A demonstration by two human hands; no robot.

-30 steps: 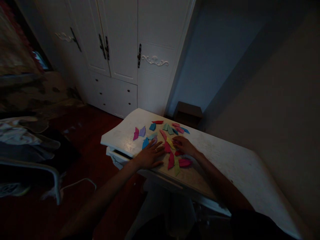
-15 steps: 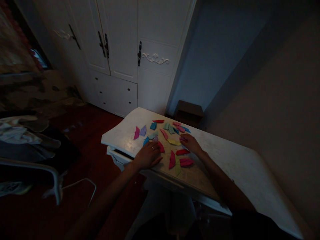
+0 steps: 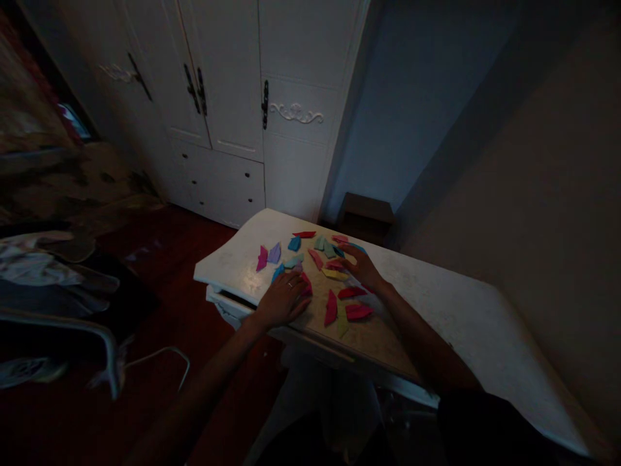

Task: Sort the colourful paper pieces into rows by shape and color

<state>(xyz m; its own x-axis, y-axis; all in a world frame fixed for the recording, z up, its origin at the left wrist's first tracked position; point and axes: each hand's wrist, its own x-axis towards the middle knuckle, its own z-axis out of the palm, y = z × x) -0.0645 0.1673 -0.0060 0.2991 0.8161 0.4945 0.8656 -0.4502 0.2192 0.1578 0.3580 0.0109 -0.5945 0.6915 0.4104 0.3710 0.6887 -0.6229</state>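
Small folded paper boats in many colours lie scattered over the white tabletop (image 3: 451,317). My left hand (image 3: 284,299) rests flat near the front edge, fingers spread, partly covering a crimson paper boat (image 3: 306,285). A blue paper boat (image 3: 278,272) peeks out beyond its fingertips. Over the right part of the group is my right hand (image 3: 363,266), its thumb and forefinger apart. A pink paper boat (image 3: 334,265) lies beside its thumb, above a yellow one (image 3: 334,274). Closer to me are a red paper boat (image 3: 351,293) and a yellow-green one (image 3: 342,320).
A white wardrobe (image 3: 295,168) stands behind the table, and a low brown cabinet (image 3: 366,207) sits by the wall. To the left, a chair with clothes (image 3: 43,259) and a pale cable (image 3: 165,350) are on the reddish floor.
My right hand has shifted slightly up and its fingers have opened. A pink paper boat now shows beside the yellow one. My left hand stays on the table.
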